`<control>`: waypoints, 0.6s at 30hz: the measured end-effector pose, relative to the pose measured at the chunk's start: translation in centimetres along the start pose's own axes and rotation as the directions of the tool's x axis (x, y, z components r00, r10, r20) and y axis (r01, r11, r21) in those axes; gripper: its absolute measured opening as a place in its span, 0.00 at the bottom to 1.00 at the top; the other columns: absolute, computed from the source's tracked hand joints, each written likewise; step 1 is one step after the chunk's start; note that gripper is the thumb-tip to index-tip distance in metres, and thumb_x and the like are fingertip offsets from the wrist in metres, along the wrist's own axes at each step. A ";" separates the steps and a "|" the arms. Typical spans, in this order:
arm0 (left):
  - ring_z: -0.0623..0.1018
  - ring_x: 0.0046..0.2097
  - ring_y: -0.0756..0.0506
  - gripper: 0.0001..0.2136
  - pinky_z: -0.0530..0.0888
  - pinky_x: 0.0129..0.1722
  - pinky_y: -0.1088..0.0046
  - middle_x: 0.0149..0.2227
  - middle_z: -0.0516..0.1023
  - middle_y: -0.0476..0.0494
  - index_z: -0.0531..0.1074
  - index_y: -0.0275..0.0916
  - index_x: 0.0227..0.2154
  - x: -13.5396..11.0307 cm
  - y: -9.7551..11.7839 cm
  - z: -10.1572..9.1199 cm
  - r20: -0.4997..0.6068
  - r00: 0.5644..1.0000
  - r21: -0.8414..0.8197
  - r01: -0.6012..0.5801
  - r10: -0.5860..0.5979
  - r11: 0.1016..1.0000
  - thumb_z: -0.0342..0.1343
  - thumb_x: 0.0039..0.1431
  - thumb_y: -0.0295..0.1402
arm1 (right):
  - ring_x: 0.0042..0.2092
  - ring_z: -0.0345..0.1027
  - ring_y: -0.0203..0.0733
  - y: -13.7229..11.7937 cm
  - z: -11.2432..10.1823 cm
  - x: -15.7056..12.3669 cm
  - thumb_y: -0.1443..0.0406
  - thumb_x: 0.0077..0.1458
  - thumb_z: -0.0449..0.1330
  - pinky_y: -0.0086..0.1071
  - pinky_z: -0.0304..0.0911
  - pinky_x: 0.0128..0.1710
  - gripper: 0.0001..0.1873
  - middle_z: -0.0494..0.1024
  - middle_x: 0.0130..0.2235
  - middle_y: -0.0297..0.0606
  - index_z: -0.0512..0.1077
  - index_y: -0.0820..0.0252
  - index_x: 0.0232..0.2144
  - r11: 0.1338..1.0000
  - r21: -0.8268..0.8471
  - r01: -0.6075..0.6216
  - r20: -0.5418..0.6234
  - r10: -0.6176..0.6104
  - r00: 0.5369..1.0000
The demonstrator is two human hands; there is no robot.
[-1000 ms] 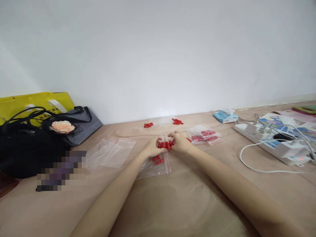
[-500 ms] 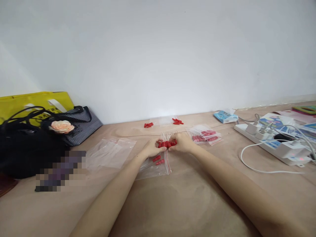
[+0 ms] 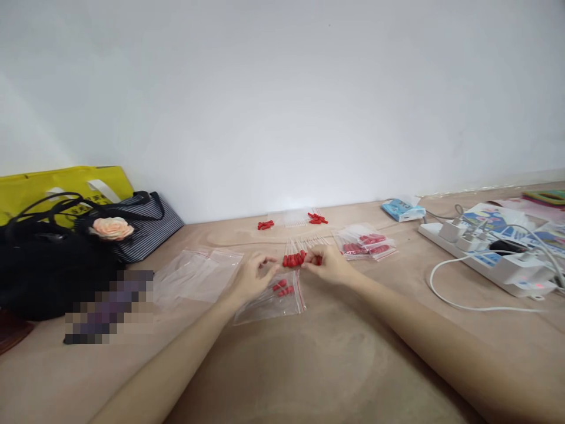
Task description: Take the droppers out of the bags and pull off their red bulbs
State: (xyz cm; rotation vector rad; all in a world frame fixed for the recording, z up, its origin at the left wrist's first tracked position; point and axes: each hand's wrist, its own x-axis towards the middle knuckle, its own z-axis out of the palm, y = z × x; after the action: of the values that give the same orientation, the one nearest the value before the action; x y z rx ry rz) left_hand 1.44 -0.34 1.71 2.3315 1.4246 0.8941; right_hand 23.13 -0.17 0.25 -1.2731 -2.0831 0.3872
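Observation:
A fanned row of small red-handled sticks with thin pale shafts lies on the table, shafts pointing toward the wall. My left hand is just left of the row, thumb and fingers apart, holding nothing. At the row's right end, my right hand has its fingers curled and pinched on the red handles, hiding part of them. Below the row lies a clear zip bag with a red edge line; a few red-handled pieces show inside it. My left wrist passes over the bag's left side.
Several clear bags lie on the left, near black and striped bags. Filled bags sit to the right. Small red piles are by the wall. A white power strip with cables and a blue tissue pack stand right.
My left hand has let go of the row and moved left and toward me, its fingers spreading. The right hand stays at the right end; more red handles now show.

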 end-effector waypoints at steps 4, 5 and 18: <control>0.72 0.46 0.45 0.13 0.68 0.46 0.66 0.46 0.72 0.43 0.70 0.40 0.39 -4.0 -0.5 -1.1 0.141 0.988 0.071 -0.065 0.054 0.995 0.47 0.55 0.40 | 0.27 0.62 0.32 -0.7 1.5 -2.2 0.68 0.45 0.59 0.25 0.57 0.28 0.03 0.72 0.23 0.32 0.73 0.61 0.22 0.972 0.213 0.098 0.050 -0.111 0.993; 0.71 0.48 0.44 0.15 0.67 0.48 0.65 0.48 0.71 0.43 0.70 0.40 0.42 -4.7 -0.6 -1.2 0.172 0.984 0.087 -0.062 0.046 0.994 0.47 0.55 0.40 | 0.27 0.62 0.32 -0.9 1.8 -2.4 0.68 0.44 0.60 0.25 0.56 0.29 0.03 0.71 0.22 0.32 0.73 0.61 0.23 0.970 0.216 0.112 0.060 -0.127 0.990; 0.59 0.58 0.44 0.21 0.58 0.56 0.59 0.56 0.62 0.47 0.58 0.47 0.54 -5.3 -0.7 -1.7 0.472 0.866 0.007 -0.189 0.164 0.982 0.45 0.58 0.41 | 0.28 0.55 0.32 -2.2 2.8 -2.6 0.66 0.42 0.62 0.25 0.52 0.28 0.08 0.62 0.26 0.31 0.70 0.62 0.29 0.979 0.135 0.156 0.171 -0.178 0.969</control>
State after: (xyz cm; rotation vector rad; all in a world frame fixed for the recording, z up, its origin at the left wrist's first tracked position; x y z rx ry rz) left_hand -1.82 -4.76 0.71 2.5164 1.0542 0.2868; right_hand 20.56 -3.30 -1.55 -1.0151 -2.2631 0.5629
